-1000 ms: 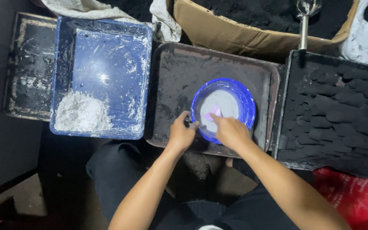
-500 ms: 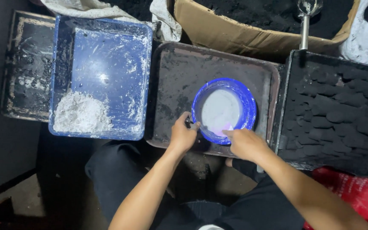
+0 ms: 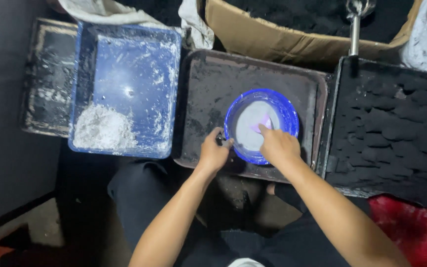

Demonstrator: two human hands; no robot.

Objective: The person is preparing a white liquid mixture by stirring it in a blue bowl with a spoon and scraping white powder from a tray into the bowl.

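Note:
A round blue bowl (image 3: 277,106) with pale grey-white material inside rests on a dark, soot-stained tray (image 3: 208,99). My left hand (image 3: 214,153) pinches the bowl's near-left rim. My right hand (image 3: 277,144) reaches over the near edge into the bowl, its fingertips pressed on the pale material. Whether those fingers hold anything is hidden. Both forearms come up from the bottom of the view.
A blue rectangular tub (image 3: 129,79) with a heap of white powder (image 3: 102,129) sits left of the tray. A black tray of dark lumps (image 3: 396,118) lies on the right, a cardboard box (image 3: 282,39) behind, a red bag (image 3: 416,227) at lower right.
My right hand drew back to the bowl's near rim half a second ago and has moved into the bowl again. My left hand stays on the rim.

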